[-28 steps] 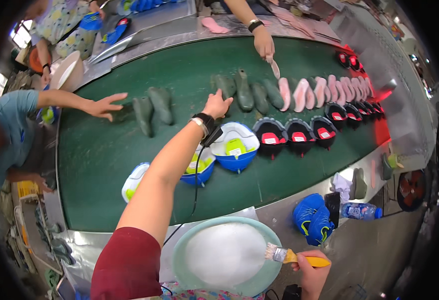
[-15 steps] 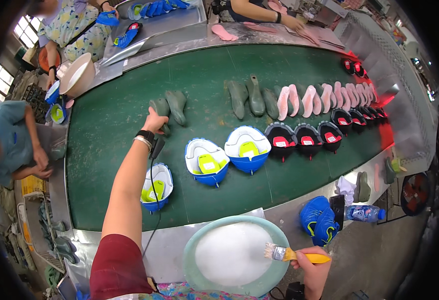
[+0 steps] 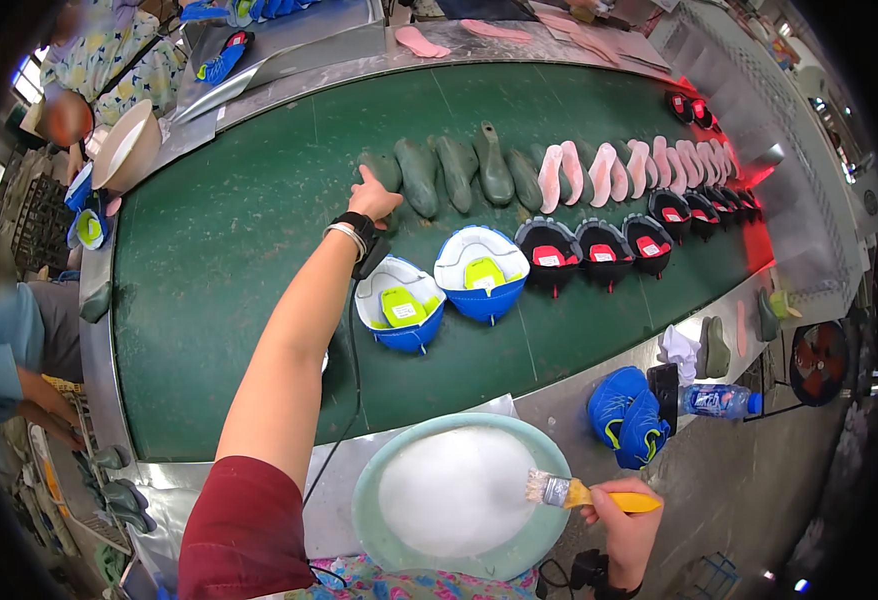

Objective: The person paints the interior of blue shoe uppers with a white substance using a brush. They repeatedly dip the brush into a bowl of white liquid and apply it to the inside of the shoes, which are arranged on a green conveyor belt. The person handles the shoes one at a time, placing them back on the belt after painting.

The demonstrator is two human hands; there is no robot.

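Observation:
My left hand point(image 3: 374, 198) is stretched out over the green belt, its fingers closed around a dark green shoe last point(image 3: 380, 167). The hand hides the last's lower part. Another green last point(image 3: 418, 176) lies just to its right, followed by several more in the row. My right hand point(image 3: 624, 515) grips a paintbrush point(image 3: 599, 496) by its yellow handle. Its pale bristles hang over the rim side of a light green basin point(image 3: 369, 510), which holds a white foamy substance. Two blue-and-white shoe uppers point(image 3: 482, 308) with lime insides sit on the belt nearer to me.
Black-and-red uppers point(image 3: 611, 258) and pink insoles point(image 3: 551, 180) line the belt point(image 3: 219, 280) toward the right. Beside the basin are blue shoes point(image 3: 629, 415) and a water bottle point(image 3: 719, 401). A cable point(image 3: 354, 400) hangs from my left wrist. People work along the left and far sides.
My left hand has moved right and away from me with the shoe last, bringing it near the row. My forearm now covers most of the leftmost blue upper. The brush is still held over the basin.

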